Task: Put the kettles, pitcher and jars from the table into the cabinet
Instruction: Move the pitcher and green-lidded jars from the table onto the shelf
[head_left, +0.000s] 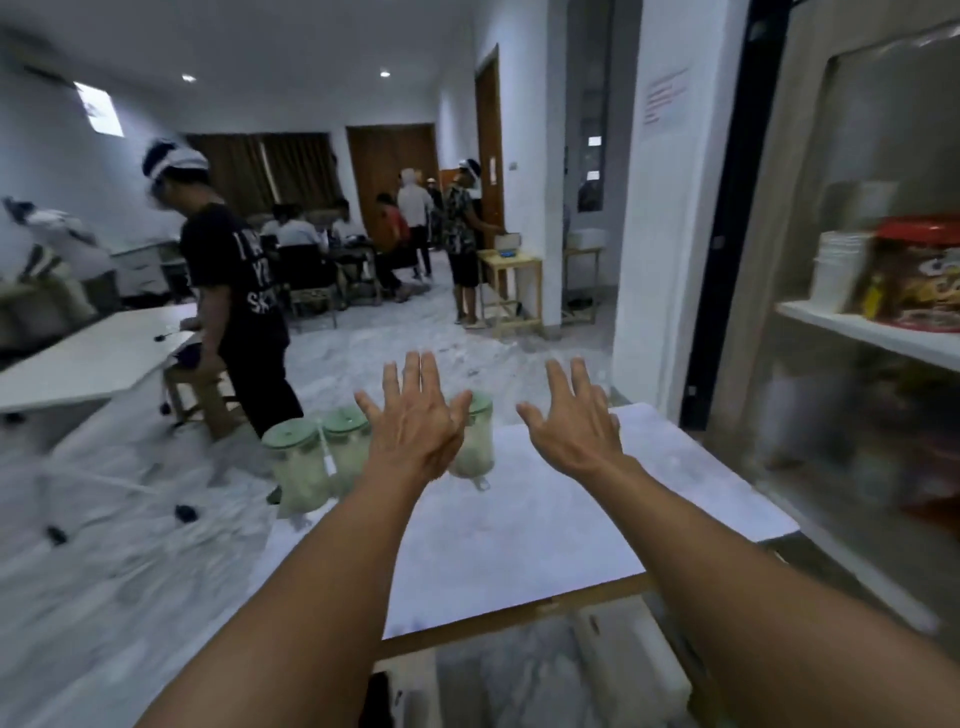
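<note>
Your left hand (415, 415) is spread wide, fingers splayed, palm down, holding nothing. It hangs over the far left part of the table (519, 530), in front of the jars. Your right hand (574, 423) is just as wide and empty, over the far edge nearer the middle.

Three jars with pale green lids stand along the table's far left edge. The left jar (296, 467) sits at the corner, right on the left edge. The middle jar (345, 447) stands touching or just beside it. The third jar (475, 441) stands apart to the right, partly hidden behind your left hand. All three are upright; motion blur hides finer detail.

The rest of the tabletop is bare white from the jars to the near wooden edge, so both arms have open room across it. The right edge runs close to the cabinet (857, 364), whose white shelf (883, 338) carries a stack of white cups (839, 275) and a red-lidded tub (924, 275). A person in a black shirt (234, 291) stands on the floor just beyond the far left corner.
</note>
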